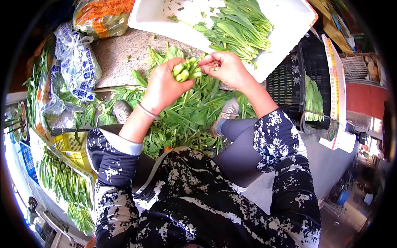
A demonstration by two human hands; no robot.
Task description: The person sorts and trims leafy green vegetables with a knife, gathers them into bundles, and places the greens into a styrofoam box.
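My left hand is wrapped around a small bunch of leafy greens, its thick pale-green cut stems facing me. Close to the bunch's right side, my right hand has thumb and fingertips pinched together; what is between them is too small to make out. Below both hands, a loose heap of leafy greens spreads on the ground between my shoes. Beyond them stands a white box with a pile of leafy greens laid in it, and small scraps are scattered on its bottom.
At the right is a black crate with greens inside. Printed plastic bags lie at the left, near a stone slab. A yellow basket and a box of bundled greens stand to the lower left.
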